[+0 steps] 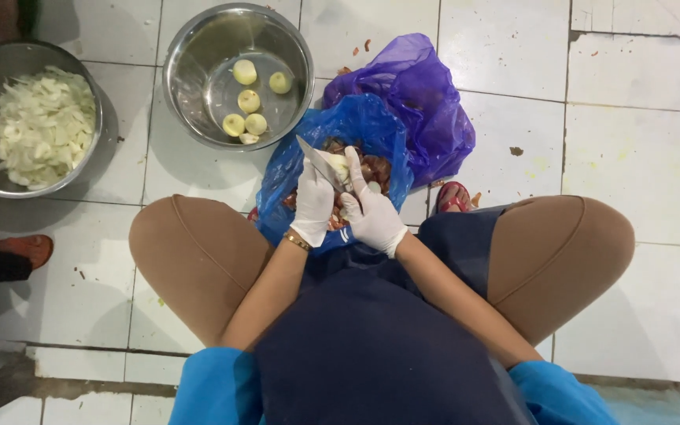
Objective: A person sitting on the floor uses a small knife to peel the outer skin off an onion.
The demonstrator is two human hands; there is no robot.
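Over the open blue plastic bag [308, 149], both gloved hands meet. The left hand [312, 206] is closed around a knife [318, 161], its blade running up and left, away from the bag's middle. The right hand [373, 214], fingers clamped, holds a pale peeled onion [341, 167] just right of the blade, touching it. A purple bag [426, 102] lies behind the blue one; no labels show.

White gloves on both hands [312, 203], gold bracelet [297, 241], blue sleeves, navy apron, tan trousers, red sandal.
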